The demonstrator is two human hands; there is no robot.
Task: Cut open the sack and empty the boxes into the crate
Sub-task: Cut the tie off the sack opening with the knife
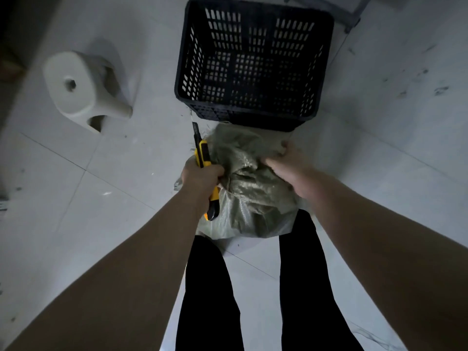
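Sack [249, 188] touching crate [253, 62] near edge. Left hand [202, 177] fingers fisted on utility knife [202, 158]; right hand [288, 164] fingers gripping sack top. Floor [379, 122] open both sides of crate.

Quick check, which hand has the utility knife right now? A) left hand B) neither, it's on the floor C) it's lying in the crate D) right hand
A: the left hand is fisted around the yellow utility knife, blade pointing toward the crate, while the right hand grips the sack.
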